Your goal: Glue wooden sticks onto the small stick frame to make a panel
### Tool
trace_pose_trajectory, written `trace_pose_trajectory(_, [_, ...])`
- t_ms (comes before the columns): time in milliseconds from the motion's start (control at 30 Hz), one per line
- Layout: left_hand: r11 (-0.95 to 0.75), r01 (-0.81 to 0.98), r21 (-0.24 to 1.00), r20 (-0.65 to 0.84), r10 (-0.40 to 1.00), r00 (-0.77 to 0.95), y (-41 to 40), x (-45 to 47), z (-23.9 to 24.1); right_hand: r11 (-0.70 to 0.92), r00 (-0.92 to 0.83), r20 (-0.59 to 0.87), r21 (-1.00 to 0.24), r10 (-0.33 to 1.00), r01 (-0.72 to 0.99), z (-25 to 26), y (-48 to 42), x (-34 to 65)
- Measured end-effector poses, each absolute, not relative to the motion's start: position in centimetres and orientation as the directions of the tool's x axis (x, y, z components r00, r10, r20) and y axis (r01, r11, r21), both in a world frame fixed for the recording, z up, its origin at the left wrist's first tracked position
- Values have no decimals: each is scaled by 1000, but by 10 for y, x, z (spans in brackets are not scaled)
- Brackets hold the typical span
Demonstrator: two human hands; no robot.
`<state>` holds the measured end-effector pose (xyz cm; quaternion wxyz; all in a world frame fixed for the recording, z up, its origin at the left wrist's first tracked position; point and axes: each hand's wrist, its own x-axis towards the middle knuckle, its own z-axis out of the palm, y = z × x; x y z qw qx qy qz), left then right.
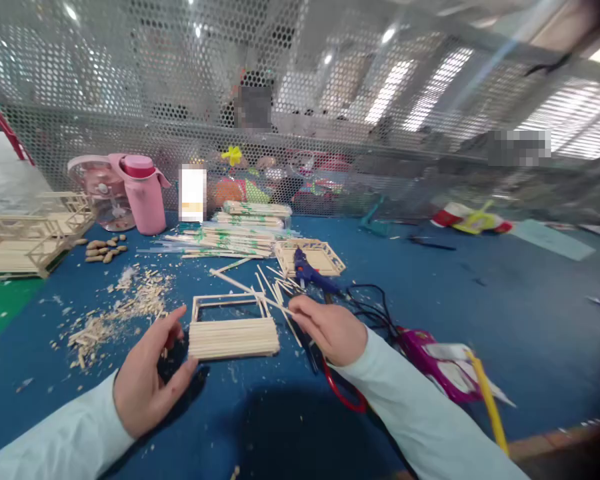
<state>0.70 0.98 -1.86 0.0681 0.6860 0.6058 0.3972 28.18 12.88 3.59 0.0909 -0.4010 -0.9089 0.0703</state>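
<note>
A flat panel of glued wooden sticks (pixel 233 337) lies on the blue table (pixel 480 300) in front of me, joined to an open stick frame (pixel 227 301) behind it. My left hand (pixel 147 377) rests open just left of the panel, thumb tip touching its near left corner. My right hand (pixel 330 328) is at the panel's right end, fingers pinched on a thin wooden stick (pixel 253 291) that slants up to the left across the frame. Loose sticks (pixel 275 287) lie scattered behind it.
A blue glue gun (pixel 307 272) with black cable lies behind my right hand, near a stick lattice (pixel 313 257). Bundles of sticks (pixel 235 237), a pink bottle (pixel 144 193), a stick model (pixel 30 237) at left, wood scraps (pixel 120 310), red-handled scissors (pixel 343 393) and a purple packet (pixel 437 363).
</note>
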Motion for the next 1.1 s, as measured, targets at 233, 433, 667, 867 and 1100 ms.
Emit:
trace_pose_trajectory(233, [-139,649,748,363,904,-225,28,1,-14,809,-800,176,-272,574,520,30,135,275])
trace_pose_trajectory(433, [-281,653,703,439,894,-88,43,-1,6,845,-798,284,-244,532,476,34,142,276])
trace_pose_trajectory(667, [-226,652,724,366,927,-84,49,-8,5,838,-773,328,-282,542,468,20,150,279])
trace_pose_trajectory(867, [112,448,887,23,958,-286,49,-5,-3,826,-779,304,-344,548,446,13,149,282])
trace_pose_trajectory(1100, [297,110,948,-262,930,-257,52,3,0,834,-783,316,-342,536,433,13,151,282])
